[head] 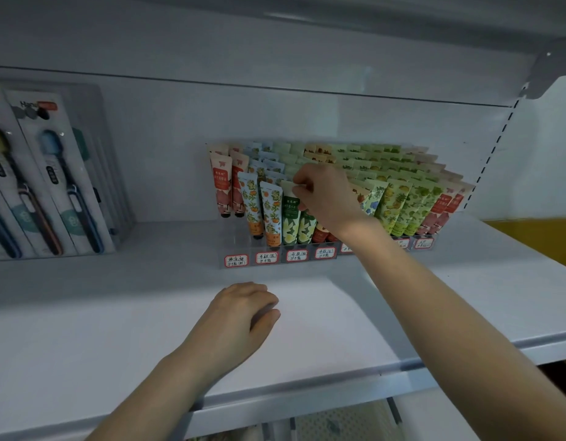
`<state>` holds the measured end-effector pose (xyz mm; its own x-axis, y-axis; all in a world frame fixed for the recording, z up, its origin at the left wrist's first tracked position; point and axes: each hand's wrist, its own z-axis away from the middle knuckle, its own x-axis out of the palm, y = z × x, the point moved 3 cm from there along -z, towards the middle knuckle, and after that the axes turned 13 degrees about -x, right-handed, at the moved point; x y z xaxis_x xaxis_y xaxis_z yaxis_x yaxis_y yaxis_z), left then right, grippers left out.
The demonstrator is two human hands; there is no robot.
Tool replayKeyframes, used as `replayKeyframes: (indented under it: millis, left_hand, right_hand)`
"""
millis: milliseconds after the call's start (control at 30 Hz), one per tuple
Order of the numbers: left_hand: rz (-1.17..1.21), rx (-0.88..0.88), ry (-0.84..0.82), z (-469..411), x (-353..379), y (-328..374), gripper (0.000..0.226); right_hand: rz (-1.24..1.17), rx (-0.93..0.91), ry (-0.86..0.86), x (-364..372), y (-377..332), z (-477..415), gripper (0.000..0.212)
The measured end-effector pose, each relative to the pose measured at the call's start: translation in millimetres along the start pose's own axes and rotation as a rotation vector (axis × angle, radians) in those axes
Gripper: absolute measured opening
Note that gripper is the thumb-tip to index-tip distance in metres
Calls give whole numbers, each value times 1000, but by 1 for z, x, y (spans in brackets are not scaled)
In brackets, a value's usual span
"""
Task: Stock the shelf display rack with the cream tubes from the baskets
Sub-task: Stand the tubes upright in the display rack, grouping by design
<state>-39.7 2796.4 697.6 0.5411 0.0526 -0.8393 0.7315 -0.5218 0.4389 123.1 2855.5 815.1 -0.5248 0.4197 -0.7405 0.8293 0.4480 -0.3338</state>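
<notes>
Left hand (243,313) rests loosely curled on white shelf (116,297) (toothbrush packs (52,186) leftward), right fingers (302,183) pinching green tube (291,219).

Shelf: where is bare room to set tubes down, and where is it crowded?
Bare shelf lies between the toothbrush packs and the display rack, right of the rack, and in front of it beside the left hand. The rack itself is crowded; the right hand pinches a green tube there.

Right hand (323,195) pinches top edge of green tube (290,221) in display rack (280,249) front row. Left hand (240,313) rests loosely curled on shelf (116,313) before rack. Toothbrush packs (46,186) well left of rack.
</notes>
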Motion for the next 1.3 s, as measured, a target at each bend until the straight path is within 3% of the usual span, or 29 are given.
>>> replayKeyframes:
  millis: [333,633,900,967,1100,1300]
  left_hand:
    - [34,-19,-4,-1,0,0,57]
    - [62,-7,20,-2,1,-1,60]
    - [51,-2,4,-3,2,-3,69]
    - [48,-9,4,-3,3,-3,65]
    - [51,20,29,-3,4,-3,24]
    - [-48,95,146,0,-6,9,30]
  right_hand:
    - [-30,2,-16,-3,5,1,13]
    - [-87,-16,35,-3,3,0,14]
    - [2,-39,69,-9,-1,2,16]
    - [56,-44,81,-11,-3,5,18]
    - [163,5,85,-12,-4,14,21]
    - [214,-49,83,0,-11,58,18]
